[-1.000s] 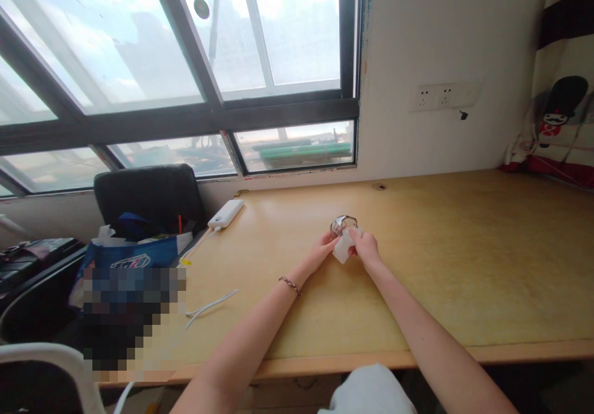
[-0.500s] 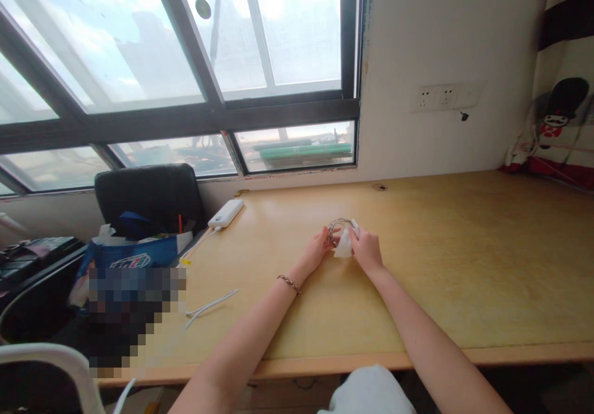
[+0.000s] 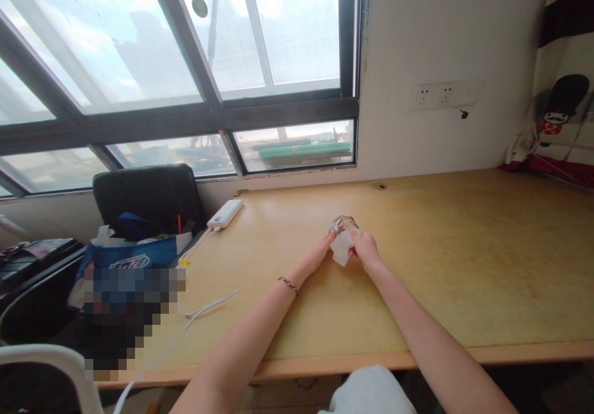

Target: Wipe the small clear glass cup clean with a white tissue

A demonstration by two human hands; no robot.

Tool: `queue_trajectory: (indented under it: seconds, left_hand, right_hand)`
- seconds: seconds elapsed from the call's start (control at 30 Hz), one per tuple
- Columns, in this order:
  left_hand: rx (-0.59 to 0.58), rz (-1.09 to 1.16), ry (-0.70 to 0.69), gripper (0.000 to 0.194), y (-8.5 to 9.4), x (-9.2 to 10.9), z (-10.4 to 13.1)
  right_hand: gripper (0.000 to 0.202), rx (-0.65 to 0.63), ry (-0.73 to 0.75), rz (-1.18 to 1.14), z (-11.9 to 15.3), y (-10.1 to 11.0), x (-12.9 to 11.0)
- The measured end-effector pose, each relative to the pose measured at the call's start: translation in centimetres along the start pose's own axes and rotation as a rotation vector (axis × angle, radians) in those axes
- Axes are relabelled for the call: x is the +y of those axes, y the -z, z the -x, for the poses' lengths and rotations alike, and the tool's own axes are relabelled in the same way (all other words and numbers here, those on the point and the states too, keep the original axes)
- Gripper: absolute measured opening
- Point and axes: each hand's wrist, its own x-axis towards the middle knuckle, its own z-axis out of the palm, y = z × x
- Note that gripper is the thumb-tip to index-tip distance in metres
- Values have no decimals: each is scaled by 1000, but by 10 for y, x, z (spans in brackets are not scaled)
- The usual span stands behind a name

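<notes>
Above the wooden table, my left hand [image 3: 323, 245] is closed on a thin, shiny ring-shaped object [image 3: 346, 219] that looks like a metal band or hoop. My right hand [image 3: 365, 249] pinches a white tissue or cloth [image 3: 342, 248], which hangs between the two hands and touches the ring's near side. Some fingertips of both hands are hidden behind the white piece and the ring. A braided bracelet [image 3: 289, 285] circles my left wrist.
On the table [image 3: 464, 265], a white power bank [image 3: 225, 213] with a cable lies at the far left edge. White cable ends [image 3: 211, 302] are nearer. Left of the table are a black chair [image 3: 148, 194] and a blue bag [image 3: 134, 256].
The white piece has spread wider and shifted slightly toward my left hand and down. My left fingers have moved a little along the ring, and my right hand has turned slightly.
</notes>
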Motion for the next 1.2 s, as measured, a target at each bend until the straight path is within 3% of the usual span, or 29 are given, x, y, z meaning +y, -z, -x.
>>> queue_trajectory:
  seconds: [0.13, 0.23, 0.3, 0.37, 0.53, 0.63, 0.77, 0.97, 1.2]
  left_hand:
    - [-38, 62, 51, 55, 4, -4, -2]
    - [-26, 81, 65, 57, 6, -7, -2]
    - [-72, 122, 57, 59, 7, -7, -2]
    - [-104, 151, 43, 59, 10, -8, -2]
    - [-61, 145, 80, 60, 18, -15, -7]
    - [-22, 138, 123, 66, 21, -19, -10]
    - [5, 129, 138, 70, 23, -18, -11]
    - [11, 157, 169, 74, 20, -10, -9]
    - [130, 82, 120, 67, 13, -8, -3]
  right_hand:
    - [9, -167, -105, -258, 3, -5, -2]
    - [4, -197, -126, -249, 3, -6, -1]
    - [8, -152, -98, -138, 2, -4, -1]
    - [13, -41, 8, 92, 2, 1, -2]
    - [22, 322, 487, 618, 5, 10, -8]
    - [27, 365, 626, 725, 9, 11, -10]
    - [31, 371, 707, 693, 13, 10, -12]
    - [38, 318, 637, 511, 11, 15, -18]
    - [26, -49, 274, 429, -6, 13, -8]
